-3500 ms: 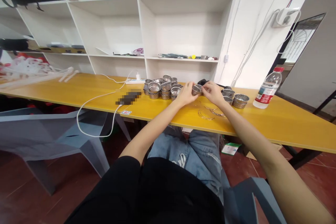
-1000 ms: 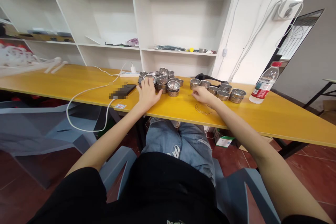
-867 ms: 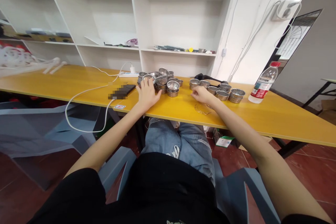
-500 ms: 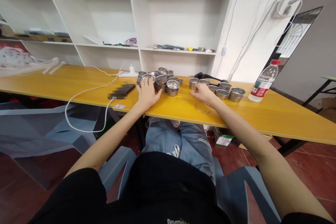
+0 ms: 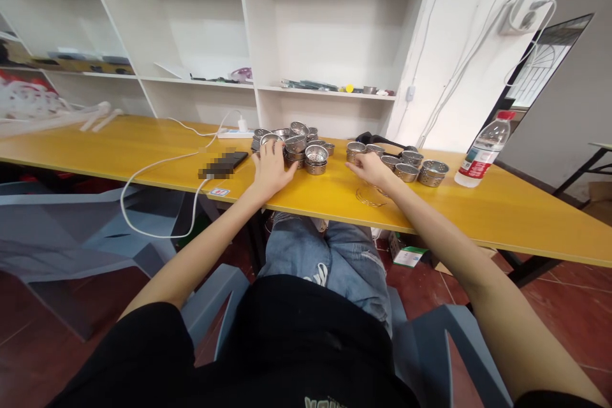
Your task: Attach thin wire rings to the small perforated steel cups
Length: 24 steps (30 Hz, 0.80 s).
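Observation:
A heap of small perforated metal strainer cups [image 5: 299,143] lies on the yellow table [image 5: 502,217]. My left hand [image 5: 271,169] reaches into the heap's left side, fingers curled over one cup [image 5: 270,139]. A row of similar cups [image 5: 406,166] stands to the right. My right hand [image 5: 370,169] rests on the table beside that row's leftmost cup [image 5: 354,150], fingers loosely bent, nothing clearly in them. Thin wire rings [image 5: 369,196] lie just under my right wrist.
A dark phone [image 5: 224,164] with a white cable [image 5: 157,201] and a power strip [image 5: 234,134] lie left of the heap. A water bottle [image 5: 482,150] stands at the right. White shelves [image 5: 248,44] rise behind the table; grey plastic chairs [image 5: 86,236] stand at left.
3.5 s ago both hands held one cup together at the centre. Now they are apart: left at the heap, right beside the row. In the last second they barely moved.

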Motion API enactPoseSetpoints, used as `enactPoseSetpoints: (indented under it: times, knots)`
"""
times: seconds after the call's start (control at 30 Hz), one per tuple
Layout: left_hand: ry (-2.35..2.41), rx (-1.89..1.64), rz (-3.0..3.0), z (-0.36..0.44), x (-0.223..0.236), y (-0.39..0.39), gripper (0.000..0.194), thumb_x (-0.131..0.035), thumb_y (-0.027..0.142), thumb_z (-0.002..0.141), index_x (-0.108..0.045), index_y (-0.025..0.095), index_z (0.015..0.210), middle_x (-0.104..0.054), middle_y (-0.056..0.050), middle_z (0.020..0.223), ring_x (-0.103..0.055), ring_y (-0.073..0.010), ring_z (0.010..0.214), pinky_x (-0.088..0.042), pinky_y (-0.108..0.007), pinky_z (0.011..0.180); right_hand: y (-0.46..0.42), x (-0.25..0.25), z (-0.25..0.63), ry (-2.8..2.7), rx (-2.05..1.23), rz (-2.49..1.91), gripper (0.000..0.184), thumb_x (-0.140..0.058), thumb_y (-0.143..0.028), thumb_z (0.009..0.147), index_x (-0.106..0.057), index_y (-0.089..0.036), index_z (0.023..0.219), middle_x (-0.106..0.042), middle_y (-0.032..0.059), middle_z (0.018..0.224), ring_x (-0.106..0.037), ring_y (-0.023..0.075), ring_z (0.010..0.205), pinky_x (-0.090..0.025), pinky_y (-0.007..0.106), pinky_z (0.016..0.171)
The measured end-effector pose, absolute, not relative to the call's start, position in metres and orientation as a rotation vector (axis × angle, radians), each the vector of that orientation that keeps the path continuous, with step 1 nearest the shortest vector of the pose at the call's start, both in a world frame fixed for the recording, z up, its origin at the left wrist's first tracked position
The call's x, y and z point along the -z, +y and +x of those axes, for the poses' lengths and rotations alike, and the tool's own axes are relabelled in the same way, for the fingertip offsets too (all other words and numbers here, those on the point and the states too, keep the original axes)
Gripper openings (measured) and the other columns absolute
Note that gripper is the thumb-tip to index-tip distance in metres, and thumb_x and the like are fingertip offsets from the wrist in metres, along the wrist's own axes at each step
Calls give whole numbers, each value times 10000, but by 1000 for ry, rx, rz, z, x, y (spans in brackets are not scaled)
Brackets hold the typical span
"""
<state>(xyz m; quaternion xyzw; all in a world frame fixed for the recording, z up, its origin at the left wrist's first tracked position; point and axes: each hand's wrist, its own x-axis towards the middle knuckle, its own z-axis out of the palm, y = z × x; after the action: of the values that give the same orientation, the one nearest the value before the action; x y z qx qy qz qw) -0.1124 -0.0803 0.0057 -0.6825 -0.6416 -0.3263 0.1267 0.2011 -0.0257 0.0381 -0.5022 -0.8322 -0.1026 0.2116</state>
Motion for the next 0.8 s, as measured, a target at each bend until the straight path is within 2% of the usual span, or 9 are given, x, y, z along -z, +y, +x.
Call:
enactPoseSetpoints:
  times: [0.13, 0.27, 0.47, 0.63, 0.8]
  knots:
    - [-1848, 963, -1990, -113, -5, -79, 670, -538, 496, 1032, -458, 154, 1603, -470, -270, 1697, -453, -464, 1561, -403, -646, 1254, -30, -40, 200, -2325, 281, -1348, 388, -523, -353, 1136, -714, -178, 848, -737, 118, 825, -594, 230, 744, -417, 345, 774]
    - [-1828, 970, -1989, -113, -4, -77, 665, -547, 486, 1026, -461, 158, 1598, -486, -272, 1683, -465, -475, 1551, -417, -665, 1238, -32, -41, 199, -2314, 283, -1303, 408, -466, -317, 1131, -752, -158, 887, -754, 133, 824, -604, 238, 739, -433, 357, 778]
    - [-1798, 992, -1971, -114, -2, -75, 604, -574, 438, 1008, -503, 158, 1538, -487, -271, 1671, -494, -473, 1521, -450, -662, 1214, -30, -40, 200, -2302, 254, -1304, 306, -512, -223, 1084, -798, -129, 1033, -812, 168, 981, -697, 272, 863, -488, 366, 841]
    - [-1793, 1005, -1967, -114, -2, -75, 592, -579, 426, 1002, -500, 156, 1522, -470, -277, 1674, -499, -476, 1516, -463, -658, 1203, -28, -36, 201, -2260, 63, -1237, 303, -527, -153, 1048, -811, -131, 1151, -808, 120, 919, -735, 265, 869, -550, 374, 910]
    - [-1788, 1019, -1974, -115, -1, -73, 590, -581, 411, 994, -486, 168, 1523, -437, -280, 1698, -492, -489, 1526, -462, -680, 1197, -22, -34, 202, -2294, 88, -1162, 281, -584, -110, 982, -854, -120, 1058, -819, 147, 1020, -746, 274, 956, -570, 388, 956]
